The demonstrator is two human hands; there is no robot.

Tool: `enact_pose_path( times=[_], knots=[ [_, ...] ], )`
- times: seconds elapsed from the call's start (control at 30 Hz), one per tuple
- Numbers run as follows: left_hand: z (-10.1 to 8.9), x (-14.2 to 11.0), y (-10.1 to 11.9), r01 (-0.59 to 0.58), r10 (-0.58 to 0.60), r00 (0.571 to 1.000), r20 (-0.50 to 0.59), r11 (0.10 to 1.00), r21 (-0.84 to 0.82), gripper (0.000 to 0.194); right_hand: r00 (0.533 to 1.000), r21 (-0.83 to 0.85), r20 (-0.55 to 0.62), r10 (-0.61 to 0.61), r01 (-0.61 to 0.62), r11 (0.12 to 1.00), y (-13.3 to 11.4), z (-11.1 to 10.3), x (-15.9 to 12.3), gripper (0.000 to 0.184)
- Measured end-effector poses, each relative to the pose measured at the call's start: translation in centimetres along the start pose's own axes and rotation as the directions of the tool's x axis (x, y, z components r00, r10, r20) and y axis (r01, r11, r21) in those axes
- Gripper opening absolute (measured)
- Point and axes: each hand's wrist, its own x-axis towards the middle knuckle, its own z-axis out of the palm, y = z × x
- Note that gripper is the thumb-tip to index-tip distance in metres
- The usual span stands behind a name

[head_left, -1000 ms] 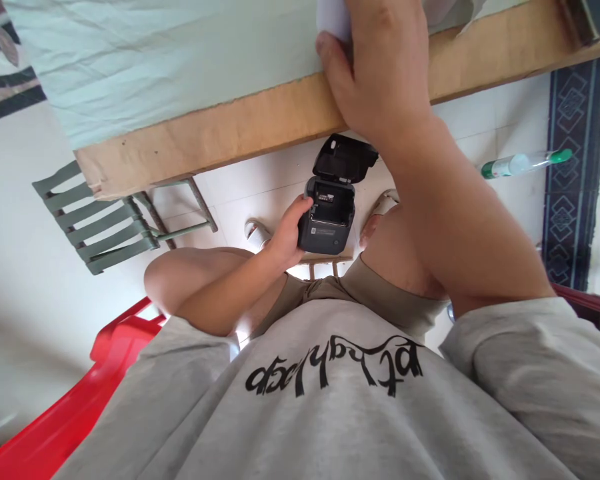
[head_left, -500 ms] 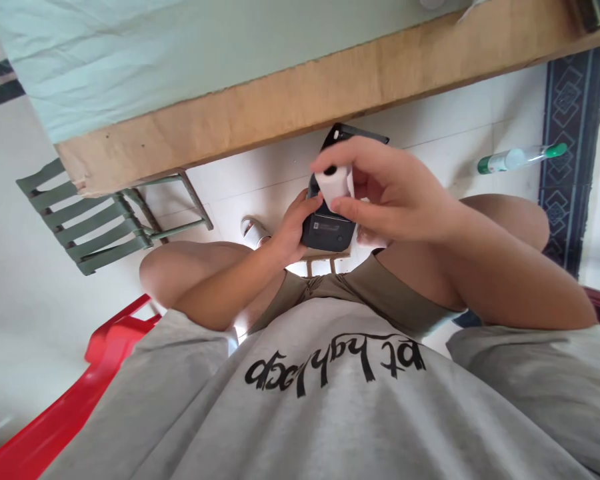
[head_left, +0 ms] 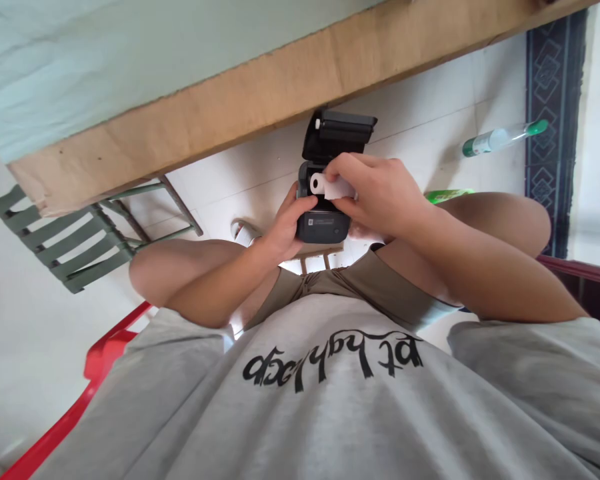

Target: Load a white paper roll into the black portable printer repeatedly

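- Head view: my left fingers (head_left: 306,205) clamp the boxy, black plastic device (head_left: 323,227), its hinged lid (head_left: 341,135) open.
- My right fingers (head_left: 349,165) are clamped on the white, hollow-cored paper roll (head_left: 336,188) at its open compartment.
- Beyond: grainy wooden edge (head_left: 195,117), creased pale-green cloth (head_left: 145,50).

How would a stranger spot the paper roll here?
Beyond the wooden table edge is a black printer, lid open. The paper roll is at its opening, in the right hand. Unlike the printer, it's white, with a round hole in its end.
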Motion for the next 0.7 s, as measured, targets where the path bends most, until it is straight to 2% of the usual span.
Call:
enact_pose_path(
  times=[0.1, 0.2, 0.37, 0.47, 0.53, 0.7],
  knots=[
    [0.0, 0.0, 0.0, -0.016, 0.017, 1.000, -0.007, 1.000, 0.025, 0.043, 0.999, 0.002, -0.049, -0.011, 0.011, 1.000, 0.3, 0.3, -0.2, 0.034],
    [-0.2, 0.0, -0.1, -0.024, 0.023, 1.000, 0.016, 0.999, 0.038, 0.040, 0.998, -0.011, -0.052, -0.019, 0.019, 1.000, 0.6, 0.8, -0.3, 0.027],
    [0.3, -0.1, 0.2, -0.048, 0.049, 0.998, 0.035, 0.999, -0.025, 0.025, 0.980, -0.013, -0.131, -0.153, 0.153, 0.988, 0.4, 1.4, -0.3, 0.022],
    [0.6, 0.0, 0.4, -0.049, 0.051, 0.998, 0.028, 0.997, -0.053, 0.018, 0.955, -0.011, -0.220, -0.200, 0.203, 0.979, 0.2, 1.4, -0.5, 0.023],
    [0.5, 0.0, 0.5, -0.036, 0.038, 0.999, 0.029, 0.998, -0.056, 0.019, 0.927, 0.011, -0.258, -0.271, 0.284, 0.959, 0.0, 1.5, -0.8, 0.022],
    [0.1, 0.0, 0.4, -0.030, 0.030, 0.999, 0.028, 0.999, 0.013, 0.029, 0.871, 0.084, -0.243, -0.427, 0.458, 0.885, -0.4, 1.9, -1.2, 0.030]
  ],
)
